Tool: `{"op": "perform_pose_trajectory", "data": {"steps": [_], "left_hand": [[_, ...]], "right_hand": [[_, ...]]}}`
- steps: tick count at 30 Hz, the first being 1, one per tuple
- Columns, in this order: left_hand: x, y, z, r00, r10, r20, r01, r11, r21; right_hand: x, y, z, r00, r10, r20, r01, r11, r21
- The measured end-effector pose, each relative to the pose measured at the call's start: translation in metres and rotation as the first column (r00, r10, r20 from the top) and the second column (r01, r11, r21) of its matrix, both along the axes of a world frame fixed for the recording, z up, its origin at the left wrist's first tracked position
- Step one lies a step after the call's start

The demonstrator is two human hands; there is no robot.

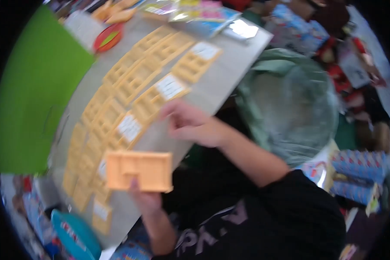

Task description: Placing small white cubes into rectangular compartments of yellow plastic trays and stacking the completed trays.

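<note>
My left hand (145,200) holds a flat orange plastic tray (139,171) upright by its lower edge, just off the near edge of the grey table (223,71). My right hand (190,123) reaches over that edge with curled fingers. Its fingertips are at an orange tray (148,105) beside one carrying a white card (170,86). Blur hides whether the fingers grip anything. Several more orange trays (134,76) lie in rows along the table, some with white cards (129,127).
A green board (35,91) runs along the table's far side. A red bowl (107,37) and colourful packets (203,13) sit at one end. A clear plastic bag in a bin (290,104) stands beside me, with blue boxes (359,169) and a teal tub (74,236) nearby.
</note>
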State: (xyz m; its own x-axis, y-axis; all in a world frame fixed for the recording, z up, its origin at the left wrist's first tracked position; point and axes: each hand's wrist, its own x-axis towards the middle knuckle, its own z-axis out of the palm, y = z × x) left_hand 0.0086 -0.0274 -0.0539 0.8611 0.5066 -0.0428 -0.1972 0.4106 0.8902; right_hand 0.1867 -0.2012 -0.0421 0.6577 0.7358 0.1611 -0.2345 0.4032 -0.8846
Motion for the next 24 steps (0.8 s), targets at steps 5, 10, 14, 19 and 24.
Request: {"op": "perform_pose_trajectory", "data": {"steps": [5, 10, 14, 19, 24], "left_hand": [[-0.004, 0.013, -0.013, 0.994, 0.094, -0.057, -0.102, 0.979, -0.174], [0.003, 0.01, 0.001, 0.99, 0.116, -0.076, -0.126, 0.983, -0.137], [0.0, 0.01, -0.004, 0.955, 0.262, -0.138, -0.273, 0.959, -0.073], [0.004, -0.003, 0.005, 0.973, 0.15, -0.177, -0.184, 0.964, -0.194], [0.006, -0.004, 0.006, 0.982, 0.065, -0.175, -0.087, 0.989, -0.12]], "right_hand": [[0.0, 0.005, -0.005, 0.996, 0.077, 0.044, -0.077, 0.997, -0.018], [-0.003, 0.003, 0.006, 0.996, 0.072, 0.05, -0.071, 0.997, -0.036], [-0.007, 0.01, 0.002, 0.987, 0.105, 0.124, -0.103, 0.994, -0.022], [-0.008, 0.007, 0.012, 0.986, 0.116, 0.118, -0.112, 0.993, -0.042], [0.001, 0.013, 0.013, 0.977, 0.112, 0.182, -0.123, 0.991, 0.05]]}}
